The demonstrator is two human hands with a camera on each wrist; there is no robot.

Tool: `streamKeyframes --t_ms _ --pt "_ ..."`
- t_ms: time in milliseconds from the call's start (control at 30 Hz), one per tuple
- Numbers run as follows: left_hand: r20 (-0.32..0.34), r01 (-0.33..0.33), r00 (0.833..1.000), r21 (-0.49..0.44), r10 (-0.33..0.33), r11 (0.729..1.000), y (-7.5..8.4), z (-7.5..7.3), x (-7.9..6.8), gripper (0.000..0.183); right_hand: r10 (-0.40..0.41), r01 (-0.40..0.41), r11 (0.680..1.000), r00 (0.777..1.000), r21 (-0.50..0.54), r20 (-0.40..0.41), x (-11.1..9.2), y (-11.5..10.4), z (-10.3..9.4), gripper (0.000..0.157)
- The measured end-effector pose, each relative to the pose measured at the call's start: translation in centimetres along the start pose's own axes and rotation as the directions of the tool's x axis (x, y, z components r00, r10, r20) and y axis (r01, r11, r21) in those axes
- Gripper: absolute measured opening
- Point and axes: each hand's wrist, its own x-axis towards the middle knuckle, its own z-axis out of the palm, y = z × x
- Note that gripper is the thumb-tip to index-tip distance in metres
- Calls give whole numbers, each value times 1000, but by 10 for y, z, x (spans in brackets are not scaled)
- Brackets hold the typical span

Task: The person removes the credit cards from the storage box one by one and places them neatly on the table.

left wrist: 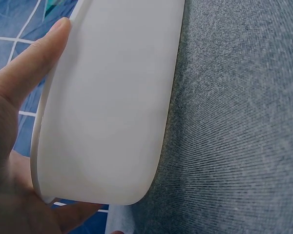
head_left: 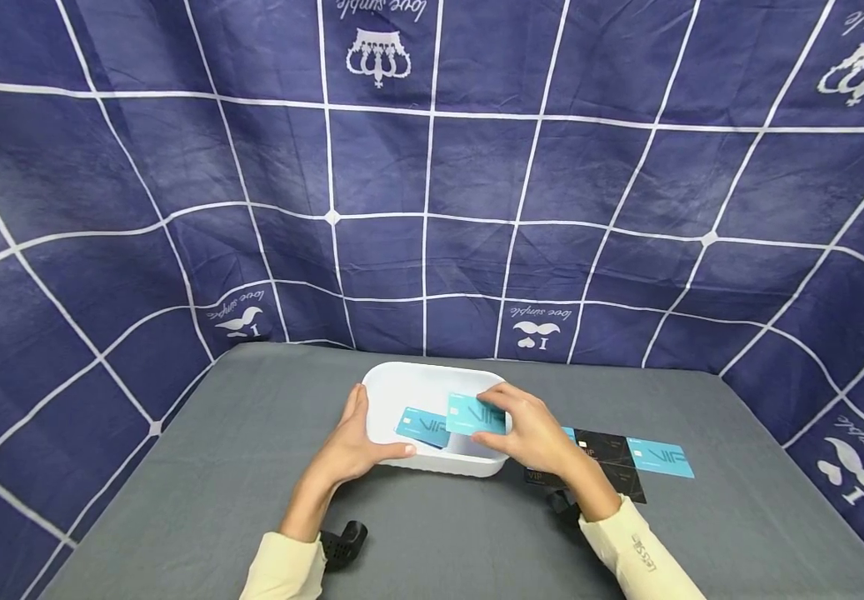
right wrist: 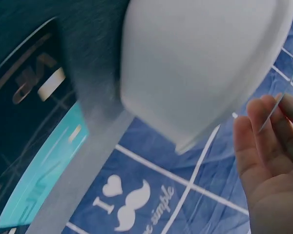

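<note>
Turquoise card [head_left: 465,414] held aloft, and it is pinched by the right hand [head_left: 529,425], thumb below, fingers above, right over the right half of the white box [head_left: 394,387]! The card's left side points toward the left hand [head_left: 349,450], well apart from it, with the box's interior lying between. And by that left hand the box's near left corner is braced: thumb stretched along the near rim, fingers laid up the left side, thumb and fingers spread wide. Down on the box floor, a second turquoise card [head_left: 420,425] is seen, just left of the one being held. The box itself is set on the grey worktop [head_left: 461,533], near the middle of its far edge. Over to the right, between box and right edge, black cards [head_left: 619,467] are laid out, partly covered by the right hand and wrist, so their count cannot be told; against their right side another turquoise card [head_left: 660,457] is placed. Behind the far edge, blue cloth [head_left: 476,167] is hung, crossed by white lines. Cream sleeves [head_left: 641,542] are worn on both arms.
</note>
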Motion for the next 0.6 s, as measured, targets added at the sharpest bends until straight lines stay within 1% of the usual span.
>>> streamKeyframes --t_ms 67,200,400,600 --pt "-6 -7 1000 -9 7 1000 1 0 0 134 -14 14 1000 1000 -22 6 -7 3 -6 51" --pt "-4 1 1000 -16 -1 1000 2 1 0 134 -31 31 998 1000 -52 -4 -24 11 -21 50" --pt "-1 -2 1000 -28 2 1000 2 2 1 134 -16 14 996 1000 -93 -25 -56 26 -43 51" --pt "-2 8 1000 -26 -8 1000 1 0 -1 135 16 -19 994 999 -104 -33 -84 38 -57 51"
